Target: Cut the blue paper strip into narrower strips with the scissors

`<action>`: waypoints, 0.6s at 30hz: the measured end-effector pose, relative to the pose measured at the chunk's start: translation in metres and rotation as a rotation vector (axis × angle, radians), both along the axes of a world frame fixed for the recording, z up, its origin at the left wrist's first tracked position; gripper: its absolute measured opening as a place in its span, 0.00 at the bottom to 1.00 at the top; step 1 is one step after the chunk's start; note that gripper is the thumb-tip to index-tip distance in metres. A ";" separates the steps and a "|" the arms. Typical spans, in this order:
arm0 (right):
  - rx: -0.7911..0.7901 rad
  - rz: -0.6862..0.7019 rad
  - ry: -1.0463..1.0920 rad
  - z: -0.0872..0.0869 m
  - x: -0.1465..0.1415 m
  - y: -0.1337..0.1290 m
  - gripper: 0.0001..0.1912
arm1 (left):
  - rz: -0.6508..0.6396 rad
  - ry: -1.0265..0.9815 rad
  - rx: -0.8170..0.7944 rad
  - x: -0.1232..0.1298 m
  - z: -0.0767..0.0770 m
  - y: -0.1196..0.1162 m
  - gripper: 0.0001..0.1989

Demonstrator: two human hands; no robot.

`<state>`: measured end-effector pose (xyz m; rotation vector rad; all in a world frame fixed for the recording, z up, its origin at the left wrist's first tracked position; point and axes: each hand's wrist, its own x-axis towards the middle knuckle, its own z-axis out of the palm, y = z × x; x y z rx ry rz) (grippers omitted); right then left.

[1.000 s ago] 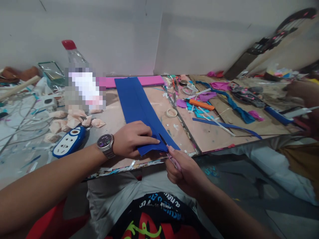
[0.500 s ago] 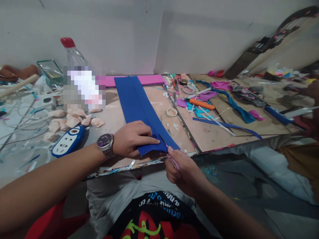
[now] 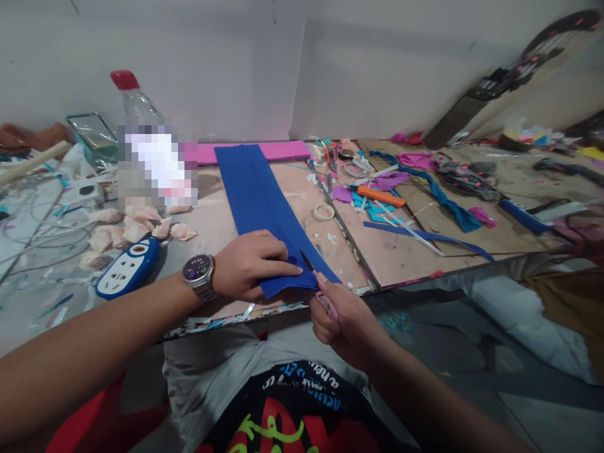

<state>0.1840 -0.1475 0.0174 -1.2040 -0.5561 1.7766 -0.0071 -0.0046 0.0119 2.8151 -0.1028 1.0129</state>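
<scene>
A long strip of blue paper [image 3: 264, 189], perhaps crepe paper, stretches from the back of the table to its front edge. My left hand [image 3: 252, 264], with a watch on the wrist, holds the strip near its front end, the index finger stretched across it. My right hand [image 3: 344, 314] is closed around the pink handles of a pair of scissors [image 3: 326, 305]. One dark blade shows above the paper, pointing away from me, with the blades around the strip's near end. The other blade is hidden under the blue paper.
Pink folded paper [image 3: 287, 151] lies behind the strip. To the left stand a red-capped bottle [image 3: 141, 104] and a blue-white power strip [image 3: 127, 267] beside peach paper bundles [image 3: 141, 220]. On the right are a tape roll [image 3: 324, 212], an orange cutter [image 3: 377, 195] and scraps.
The upper scissor blade stands slightly more raised and clearer above the paper. Both hands stay in nearly the same place, and the view has shifted very slightly.
</scene>
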 end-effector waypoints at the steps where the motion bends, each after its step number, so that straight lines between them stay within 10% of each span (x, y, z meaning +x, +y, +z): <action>1: -0.001 0.001 -0.007 0.000 0.000 0.001 0.36 | -0.003 0.005 -0.003 0.000 0.000 0.000 0.15; 18: -0.029 -0.067 -0.020 0.000 -0.003 -0.001 0.34 | -0.019 0.019 -0.006 0.000 -0.001 -0.003 0.17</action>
